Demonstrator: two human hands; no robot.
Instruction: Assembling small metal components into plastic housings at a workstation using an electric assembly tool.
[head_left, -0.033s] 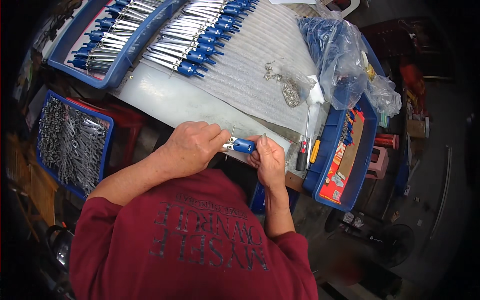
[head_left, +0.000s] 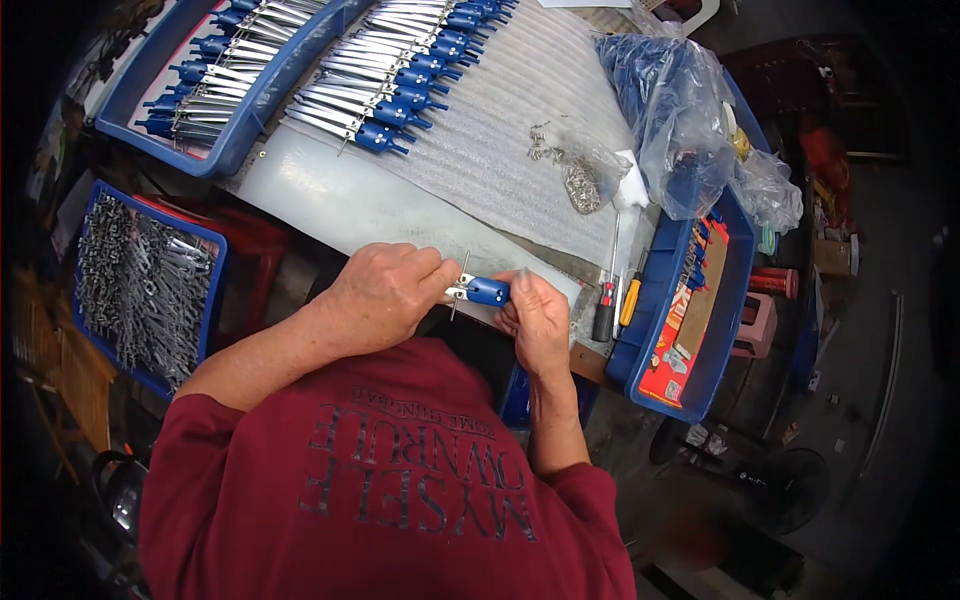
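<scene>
In front of my chest I hold a part with a blue plastic end and a metal end, a thin metal pin crossing it. My left hand is closed around the metal end, and its fingers hide most of that side. At the blue tip, my right hand pinches with the thumb and curled fingers. Similar blue-ended metal pieces lie in a dense row on the table beyond my hands.
More such pieces fill a blue tray at the far left. Below it, a blue bin holds many metal parts. Two screwdrivers, a bag of small metal parts and another blue tray are to the right. White foam sheeting covers the table.
My right thumb has shifted very slightly at the blue tip. Everything else looks the same.
</scene>
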